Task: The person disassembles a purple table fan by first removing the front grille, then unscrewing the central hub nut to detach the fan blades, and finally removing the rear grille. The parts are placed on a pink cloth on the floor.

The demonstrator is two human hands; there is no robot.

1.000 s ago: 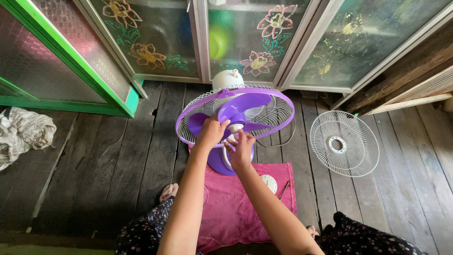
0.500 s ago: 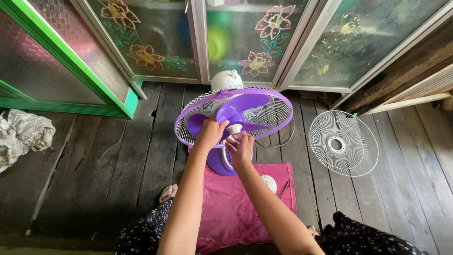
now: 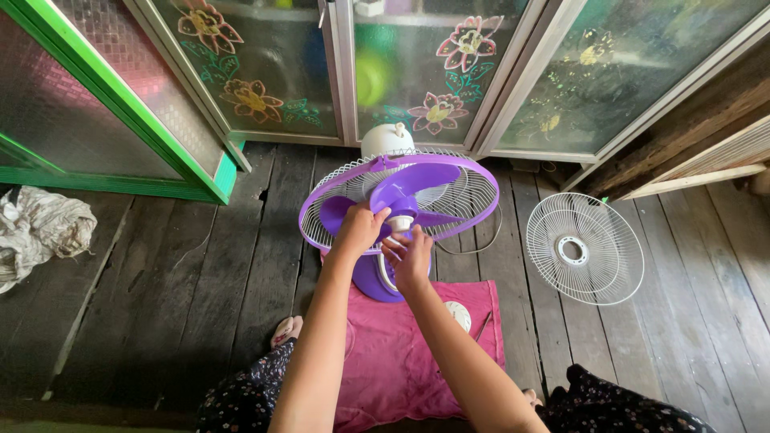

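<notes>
Lying at far left on the floor (image 3: 160,281), a crumpled rag (image 3: 36,228) is seen. At centre, a fan (image 3: 399,204) stands on a pink cloth (image 3: 401,345), its front grille off. A purple blade (image 3: 341,210) is clenched by the left hand (image 3: 358,227); the white hub (image 3: 401,222) is pinched by the right hand (image 3: 411,258). Loosening or tightening of the hub appears to be in hand. Steadying of the blade would be called for. The loose grille (image 3: 585,248) lies right.
</notes>
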